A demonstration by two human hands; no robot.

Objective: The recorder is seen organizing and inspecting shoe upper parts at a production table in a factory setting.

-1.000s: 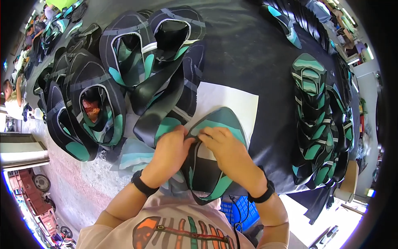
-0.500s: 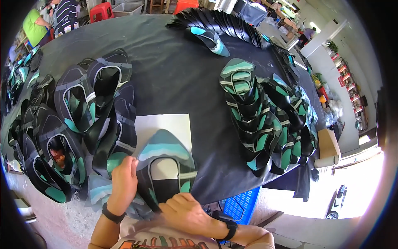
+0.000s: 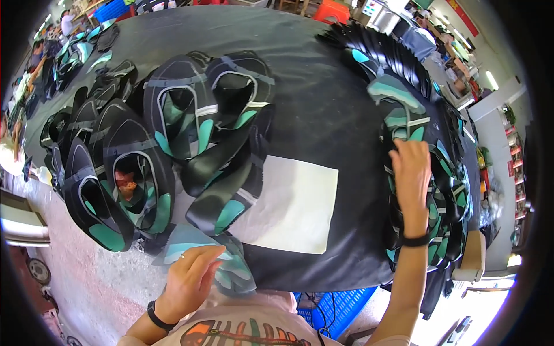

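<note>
My right hand (image 3: 412, 173) reaches to a stack of shoe uppers on the right. Its fingers curl over the rear of the top shoe upper (image 3: 398, 95), black with a wavy teal toe. At the front edge of the table, my left hand (image 3: 187, 279) has its fingers together, pinching the edge of a wavy teal printed piece (image 3: 193, 239). More such pieces (image 3: 236, 268) lie beside it, partly covered. Between the hands, a sheet of white paper (image 3: 294, 207) rests on the black-covered table (image 3: 323, 121). The right fingertips are partly hidden.
Several black and teal shoe uppers (image 3: 184, 104) crowd the left half of the table. A long fanned row of black pieces (image 3: 392, 52) runs along the far right. A blue crate (image 3: 340, 311) stands below the front edge, and a cardboard box (image 3: 470, 256) at the right.
The shoe upper has left the white paper and is on the right stack with my right hand. My left hand has moved onto the printed pieces. The view has turned right.
</note>
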